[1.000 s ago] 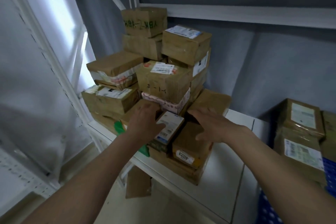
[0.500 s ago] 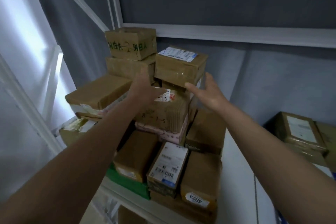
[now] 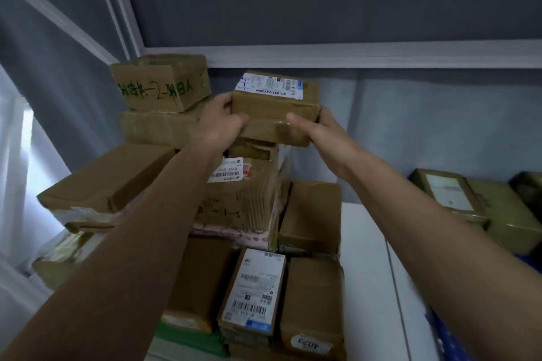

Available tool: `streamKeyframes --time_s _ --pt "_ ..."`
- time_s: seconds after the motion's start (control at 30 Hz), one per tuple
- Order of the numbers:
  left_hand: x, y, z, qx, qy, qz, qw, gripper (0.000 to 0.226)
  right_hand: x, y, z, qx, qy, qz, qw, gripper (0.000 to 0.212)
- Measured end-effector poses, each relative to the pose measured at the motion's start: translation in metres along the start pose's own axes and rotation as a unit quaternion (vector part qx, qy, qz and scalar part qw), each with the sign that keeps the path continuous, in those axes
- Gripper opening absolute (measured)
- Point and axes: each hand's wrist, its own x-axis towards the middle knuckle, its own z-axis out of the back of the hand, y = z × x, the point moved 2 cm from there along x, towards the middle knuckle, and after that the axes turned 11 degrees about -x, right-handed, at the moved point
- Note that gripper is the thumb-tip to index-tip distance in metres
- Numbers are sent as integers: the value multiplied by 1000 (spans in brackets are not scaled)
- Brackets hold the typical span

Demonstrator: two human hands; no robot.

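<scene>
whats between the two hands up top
A taped cardboard box with a white shipping label on top; the left hand and right hand grip its two ends, as the head view shows.

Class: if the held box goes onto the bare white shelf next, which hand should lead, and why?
Right, probably. The right hand grips the box at its right end, nearest the shelf; the left hand grips the left end, beside the scribbled box.
</scene>
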Motion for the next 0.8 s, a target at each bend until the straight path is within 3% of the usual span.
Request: streamKeyframes --time_s 0.4,0.8 --pt "-57 19 -170 -44 135 -2 990 51 -95 -41 166 -38 -194 -61 978 49" --pt "-161 36 -383 -85 338 67 935 63 -237 -99 362 -66 -349 -183 917 39"
